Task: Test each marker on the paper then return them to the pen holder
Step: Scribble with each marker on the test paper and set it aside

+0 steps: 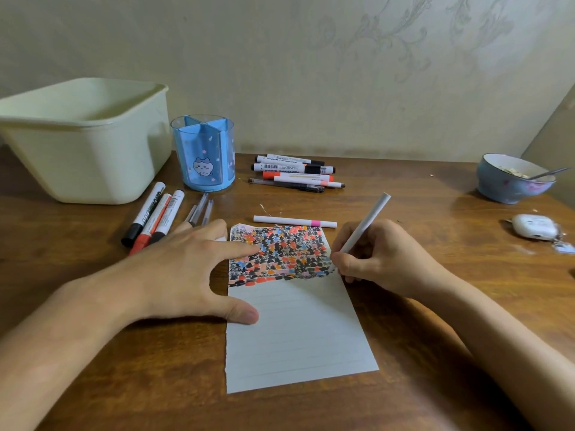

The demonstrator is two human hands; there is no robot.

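Observation:
A lined sheet of paper [298,334] lies on the wooden table, its top part covered with black, orange and pink marks. My right hand [378,255] grips a white marker [368,220] with its tip at the paper's right edge. My left hand [189,272] presses flat on the paper's left side, fingers spread. A white marker with a pink band [294,220] lies just above the paper. The blue pen holder [203,152] stands behind, with no pens visible in it. Several markers [295,172] lie to its right, three more markers [152,217] and some pens [199,211] to its left.
A cream plastic tub [84,138] stands at the back left. At the far right sit a blue bowl [513,178] with a spoon and a white earbud case [535,230]. The wall runs close behind the table.

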